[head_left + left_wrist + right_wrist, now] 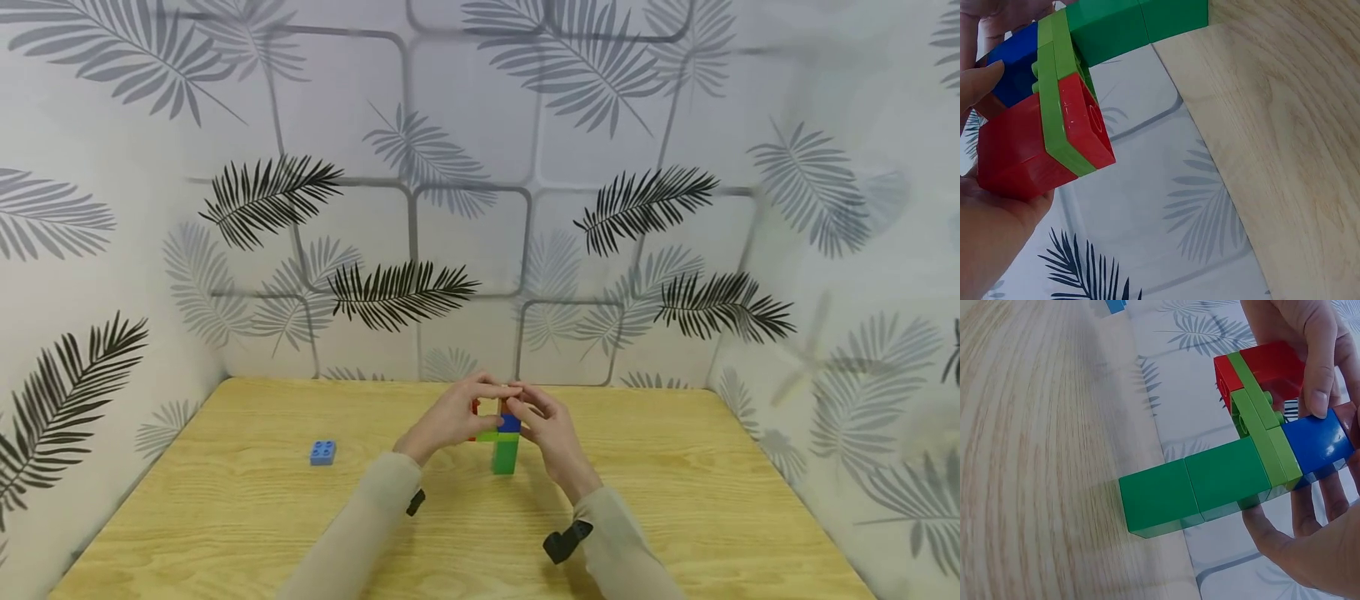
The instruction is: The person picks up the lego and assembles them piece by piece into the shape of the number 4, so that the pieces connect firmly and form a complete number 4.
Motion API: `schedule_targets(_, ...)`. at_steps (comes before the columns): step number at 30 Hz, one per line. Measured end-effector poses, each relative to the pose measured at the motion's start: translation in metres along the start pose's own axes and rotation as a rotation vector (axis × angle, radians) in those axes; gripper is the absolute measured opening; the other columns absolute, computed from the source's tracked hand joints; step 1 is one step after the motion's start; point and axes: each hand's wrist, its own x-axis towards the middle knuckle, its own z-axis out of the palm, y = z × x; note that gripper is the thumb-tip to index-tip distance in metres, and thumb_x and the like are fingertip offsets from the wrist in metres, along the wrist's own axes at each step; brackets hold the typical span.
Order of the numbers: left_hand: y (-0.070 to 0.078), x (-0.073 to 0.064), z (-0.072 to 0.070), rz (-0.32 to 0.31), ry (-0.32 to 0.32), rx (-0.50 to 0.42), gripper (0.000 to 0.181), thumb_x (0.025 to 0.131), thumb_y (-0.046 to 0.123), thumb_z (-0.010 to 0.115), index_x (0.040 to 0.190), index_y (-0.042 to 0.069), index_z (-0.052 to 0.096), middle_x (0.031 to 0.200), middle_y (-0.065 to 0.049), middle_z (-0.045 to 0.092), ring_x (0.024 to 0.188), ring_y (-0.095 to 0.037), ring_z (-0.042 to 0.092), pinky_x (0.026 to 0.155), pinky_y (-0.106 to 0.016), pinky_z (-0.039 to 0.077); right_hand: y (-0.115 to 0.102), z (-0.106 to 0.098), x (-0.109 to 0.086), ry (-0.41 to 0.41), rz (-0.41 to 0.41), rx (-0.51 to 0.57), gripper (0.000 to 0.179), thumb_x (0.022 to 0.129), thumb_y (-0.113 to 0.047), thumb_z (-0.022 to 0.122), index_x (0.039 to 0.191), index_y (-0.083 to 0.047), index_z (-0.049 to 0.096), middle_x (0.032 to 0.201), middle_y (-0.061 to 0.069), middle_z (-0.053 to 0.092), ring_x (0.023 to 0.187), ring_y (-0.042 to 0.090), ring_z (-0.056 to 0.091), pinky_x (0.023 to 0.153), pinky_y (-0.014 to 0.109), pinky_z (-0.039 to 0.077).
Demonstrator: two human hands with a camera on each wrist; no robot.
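Note:
A toy brick structure (506, 454) stands upright on the table, both hands around its upper part. Its column has two dark green bricks (1191, 487), lime green plates (1267, 450), a blue brick (1319, 442) and a brown brick (1349, 422) on top. Lime plates reach sideways to red bricks (1016, 147), one above and one below. My left hand (453, 414) grips the structure, its thumb on the blue brick and its palm by the upper red brick. My right hand (553, 433) holds the column around its blue and brown top; part of its grip is hidden.
A loose light blue brick (322, 452) with studs up lies on the wooden table (225, 517), to the left of the hands. Behind the table's far edge hangs a leaf-patterned backdrop (465, 242), which also runs along both sides.

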Motion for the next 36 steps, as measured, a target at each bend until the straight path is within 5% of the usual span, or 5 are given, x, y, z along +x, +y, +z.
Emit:
schedule_targets(4,-0.003,0.0,0.0,0.021,0.026,-0.097,0.045,0.089,0.009,0.073,0.132,0.019,0.065,0.115,-0.001,0.062,0.097,-0.033,0.056,0.077,-0.034,0.05,0.001,-0.001,0.001,0.0,0.001,-0.012,0.046,0.094,-0.031,0.067,0.135,-0.012,0.059,0.125,0.004,0.06,0.115,0.019,0.059,0.101,0.05,0.048)
schedule_targets(8,-0.006,-0.002,0.002,-0.013,0.092,-0.121,0.041,0.088,0.014,0.074,0.128,0.02,0.067,0.116,0.0,0.067,0.105,-0.026,0.061,0.084,-0.037,0.053,0.002,-0.001,0.001,0.01,0.01,-0.008,0.043,0.095,-0.028,0.066,0.134,-0.011,0.059,0.124,0.006,0.06,0.112,0.018,0.06,0.102,0.053,0.046)
schedule_targets(15,-0.009,-0.006,-0.001,-0.147,0.26,-0.211,0.031,0.089,0.027,0.073,0.119,0.022,0.071,0.102,0.001,0.073,0.089,-0.015,0.065,0.076,-0.028,0.054,0.0,0.001,0.002,0.026,0.018,-0.014,0.047,0.095,-0.028,0.066,0.136,-0.008,0.057,0.122,0.006,0.061,0.106,0.015,0.061,0.104,0.054,0.044)
schedule_targets(23,-0.011,-0.02,-0.015,-0.147,0.391,-0.222,0.017,0.092,0.026,0.071,0.104,0.015,0.076,0.095,0.0,0.075,0.086,-0.014,0.066,0.08,-0.027,0.053,0.001,0.001,0.001,0.037,0.028,-0.013,0.046,0.094,-0.028,0.067,0.136,-0.009,0.058,0.121,0.005,0.062,0.106,0.015,0.061,0.101,0.049,0.047)
schedule_targets(36,-0.039,-0.048,-0.054,-0.262,0.234,-0.384,0.022,0.092,0.028,0.07,0.108,0.013,0.074,0.102,-0.01,0.072,0.091,-0.026,0.066,0.077,-0.03,0.053,0.003,0.001,0.002,0.038,0.034,-0.002,0.047,0.093,-0.031,0.068,0.134,-0.01,0.059,0.122,0.006,0.062,0.106,0.015,0.061,0.1,0.047,0.048)
